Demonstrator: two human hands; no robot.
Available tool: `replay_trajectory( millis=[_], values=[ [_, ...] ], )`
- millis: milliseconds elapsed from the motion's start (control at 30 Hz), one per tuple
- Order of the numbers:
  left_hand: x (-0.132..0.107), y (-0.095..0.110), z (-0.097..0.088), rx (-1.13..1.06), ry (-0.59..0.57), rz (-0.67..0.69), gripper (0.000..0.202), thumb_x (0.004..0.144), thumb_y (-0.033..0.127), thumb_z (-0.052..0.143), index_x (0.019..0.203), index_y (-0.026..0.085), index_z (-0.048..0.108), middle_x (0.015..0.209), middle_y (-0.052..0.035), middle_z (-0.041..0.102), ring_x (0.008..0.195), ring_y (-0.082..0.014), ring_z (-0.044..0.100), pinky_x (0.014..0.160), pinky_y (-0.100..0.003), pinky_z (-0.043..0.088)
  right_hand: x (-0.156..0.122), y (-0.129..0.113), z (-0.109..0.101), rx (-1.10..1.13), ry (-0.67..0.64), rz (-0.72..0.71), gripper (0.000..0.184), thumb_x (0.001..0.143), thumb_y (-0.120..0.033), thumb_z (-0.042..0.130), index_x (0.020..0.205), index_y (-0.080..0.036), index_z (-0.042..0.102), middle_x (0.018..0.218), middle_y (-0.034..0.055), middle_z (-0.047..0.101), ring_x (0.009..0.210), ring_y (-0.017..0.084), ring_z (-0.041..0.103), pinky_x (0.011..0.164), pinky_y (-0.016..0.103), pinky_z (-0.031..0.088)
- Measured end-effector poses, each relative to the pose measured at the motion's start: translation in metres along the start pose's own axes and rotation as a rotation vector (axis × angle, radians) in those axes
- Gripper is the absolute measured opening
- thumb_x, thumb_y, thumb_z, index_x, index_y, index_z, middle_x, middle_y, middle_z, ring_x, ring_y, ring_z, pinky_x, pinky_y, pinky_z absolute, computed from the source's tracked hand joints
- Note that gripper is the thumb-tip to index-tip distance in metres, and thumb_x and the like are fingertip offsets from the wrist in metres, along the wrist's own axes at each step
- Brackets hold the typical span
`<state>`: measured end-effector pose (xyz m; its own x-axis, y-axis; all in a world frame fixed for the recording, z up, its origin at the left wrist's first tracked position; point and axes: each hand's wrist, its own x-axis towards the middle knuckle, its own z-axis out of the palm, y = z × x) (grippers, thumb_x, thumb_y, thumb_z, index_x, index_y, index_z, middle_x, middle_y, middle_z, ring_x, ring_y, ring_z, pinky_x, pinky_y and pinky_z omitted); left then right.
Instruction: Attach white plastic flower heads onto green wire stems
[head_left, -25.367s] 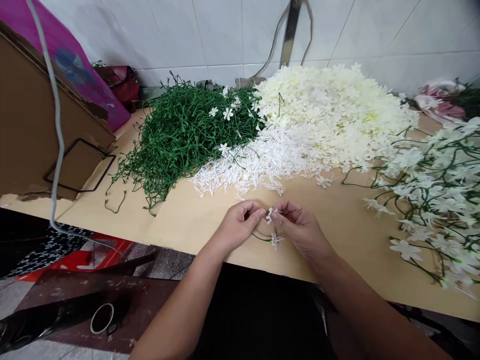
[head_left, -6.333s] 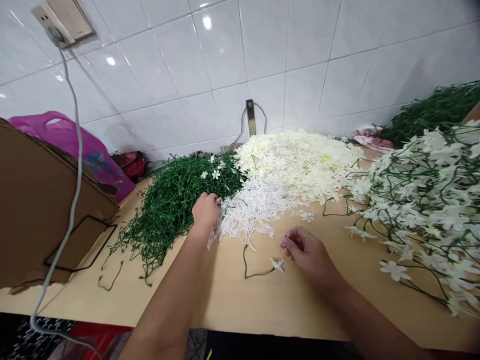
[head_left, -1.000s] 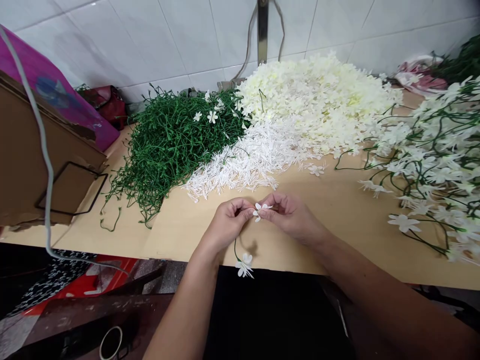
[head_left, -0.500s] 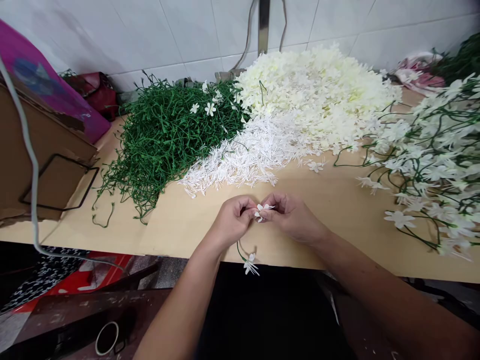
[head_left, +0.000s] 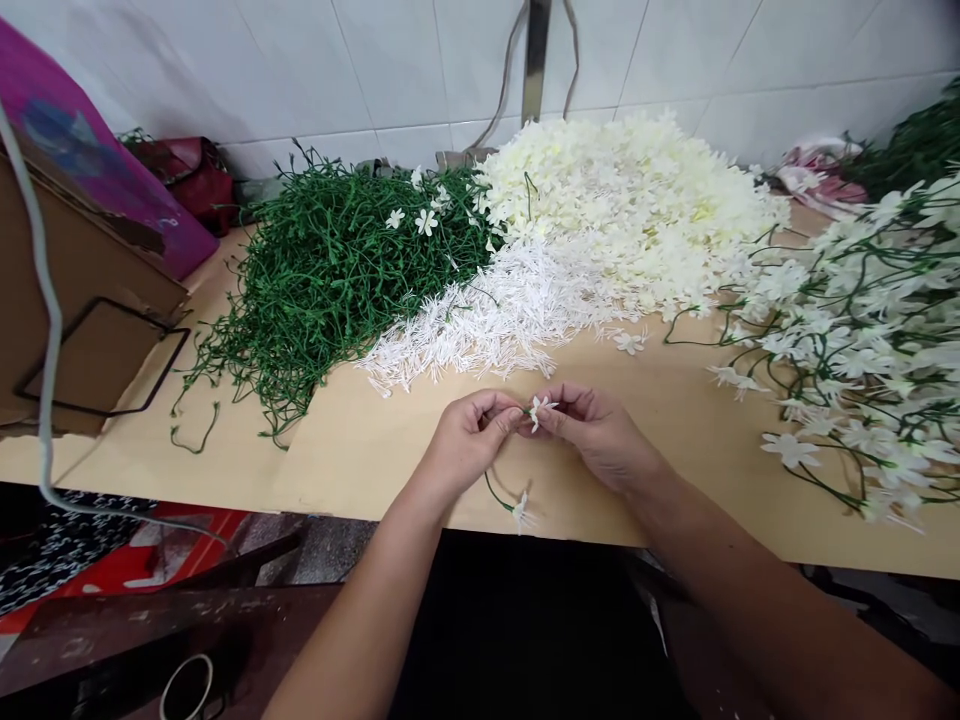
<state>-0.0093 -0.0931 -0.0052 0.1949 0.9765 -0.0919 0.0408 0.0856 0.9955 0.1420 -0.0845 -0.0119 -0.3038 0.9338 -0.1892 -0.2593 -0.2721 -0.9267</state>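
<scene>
Above the front part of the table, my left hand [head_left: 478,437] pinches a green artificial flower stem [head_left: 495,492]. One end of this stem hangs below the hand and carries a white flower [head_left: 521,512]. At its other end, a second white flower [head_left: 537,411] shows between my two hands. My right hand [head_left: 600,432] is closed on that flower, thumb and fingers at its petals. Just beyond the hands lies a heap of thin white stamens [head_left: 480,325]. Behind it are a pile of green stems [head_left: 352,260] on the left and a mound of cream-white petals [head_left: 630,200].
Assembled white flowers on green stems [head_left: 862,370] are heaped on the right of the table [head_left: 360,460]. At the left stand a cardboard box [head_left: 67,330] and a purple bag [head_left: 97,140], with a pale cable [head_left: 45,300] hanging in front. A tiled wall [head_left: 300,70] closes the back.
The flower between my hands has shifted slightly right and now sits upright at the stem's end, with green visible at its base. The hanging flower has swung to the right.
</scene>
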Motion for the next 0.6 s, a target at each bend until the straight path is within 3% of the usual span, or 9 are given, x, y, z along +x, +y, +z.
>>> replay_trajectory(
  millis=[233,600],
  values=[
    [0.003,0.000,0.004,-0.081,0.006,-0.021,0.018,0.071,0.030,0.059,0.065,0.013,0.056,0.060,0.0011,0.057,0.059,-0.0089,0.052,0.061,-0.022,0.042,0.001,-0.001,0.002,0.039,0.014,0.024,0.029,0.053,-0.035,0.077,0.064,-0.018,0.056,0.062,-0.0035,0.058,0.059,0.011,0.060,0.068,0.032,0.053],
    [0.004,0.006,0.016,-0.044,0.091,-0.084,0.015,0.072,0.016,0.051,0.057,0.015,0.048,0.051,0.0044,0.048,0.051,-0.0069,0.043,0.052,-0.019,0.036,0.000,0.003,0.000,-0.112,0.019,-0.058,0.026,0.060,-0.037,0.072,0.066,-0.019,0.054,0.062,-0.0028,0.057,0.060,0.011,0.058,0.064,0.027,0.049]
  ],
)
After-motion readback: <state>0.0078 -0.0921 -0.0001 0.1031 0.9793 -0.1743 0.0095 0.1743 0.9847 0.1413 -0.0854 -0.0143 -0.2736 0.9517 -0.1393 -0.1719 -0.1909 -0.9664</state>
